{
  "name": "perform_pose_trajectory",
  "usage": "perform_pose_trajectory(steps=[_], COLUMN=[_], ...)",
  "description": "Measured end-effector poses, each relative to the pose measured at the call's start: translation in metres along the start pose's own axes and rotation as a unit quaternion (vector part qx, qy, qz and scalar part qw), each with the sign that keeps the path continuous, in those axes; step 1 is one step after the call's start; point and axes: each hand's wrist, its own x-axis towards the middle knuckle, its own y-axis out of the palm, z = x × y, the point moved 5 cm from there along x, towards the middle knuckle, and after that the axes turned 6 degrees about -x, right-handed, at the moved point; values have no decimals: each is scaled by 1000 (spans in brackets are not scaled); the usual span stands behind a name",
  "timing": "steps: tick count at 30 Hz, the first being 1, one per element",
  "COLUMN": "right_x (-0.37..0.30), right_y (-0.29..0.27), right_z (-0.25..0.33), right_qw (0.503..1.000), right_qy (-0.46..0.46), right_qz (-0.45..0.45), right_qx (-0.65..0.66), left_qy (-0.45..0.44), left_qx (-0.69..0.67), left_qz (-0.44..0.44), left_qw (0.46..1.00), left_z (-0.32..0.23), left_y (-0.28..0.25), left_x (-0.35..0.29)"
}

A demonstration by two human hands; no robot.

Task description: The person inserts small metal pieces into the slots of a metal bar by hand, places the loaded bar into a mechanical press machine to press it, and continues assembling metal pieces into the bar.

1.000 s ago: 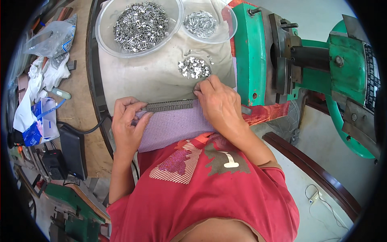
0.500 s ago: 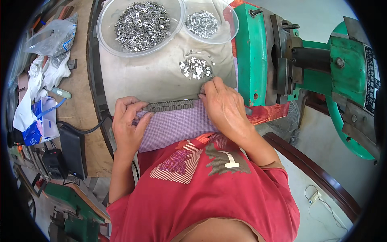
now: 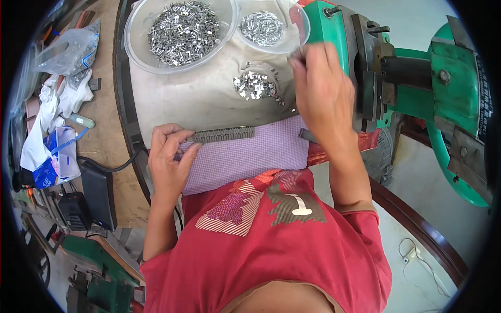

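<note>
My left hand [image 3: 169,154] pinches the left end of a dark toothed metal strip [image 3: 224,134] between thumb and fingers. The strip lies level along the far edge of a purple checked cloth [image 3: 235,164]. My right hand [image 3: 326,91] is raised at the right, beside a small clear tub of shiny metal pins [image 3: 262,28]. Its fingers are curled together and slightly blurred; whatever they hold, if anything, I cannot make out. Between the strip and the tub lies a loose pile of small bright metal pieces [image 3: 255,86], with a few dark ones strewn to its right.
A large clear bowl [image 3: 130,36] of small metal clips stands at the far left of the cloth-covered surface. A green machine [image 3: 323,26] borders the right side. On the wooden bench [image 3: 128,193] at left are a plastic bag [image 3: 70,49], a tissue box [image 3: 62,161] and a black device [image 3: 96,195].
My right hand has left the strip's right end and risen far and to the right. A few dark bits now lie right of the pile. My left hand stays on the strip.
</note>
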Motion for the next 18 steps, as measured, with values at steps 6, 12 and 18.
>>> perform_pose_trajectory(steps=[6, 12, 18], right_x=[25, -27, -142], right_y=[14, -17, -25], right_z=[-16, -10, -26], right_qw=[995, 992, 977], right_qy=[-39, -29, 77], right_qz=[-76, -69, -3], right_qx=[-47, 105, 197], left_qy=[11, 32, 38], left_qx=[12, 28, 49], left_qz=[0, -12, -6], left_qw=[1000, 999, 998], left_z=[-4, -7, -19], left_y=[2, 5, 17], left_x=[0, -2, 2])
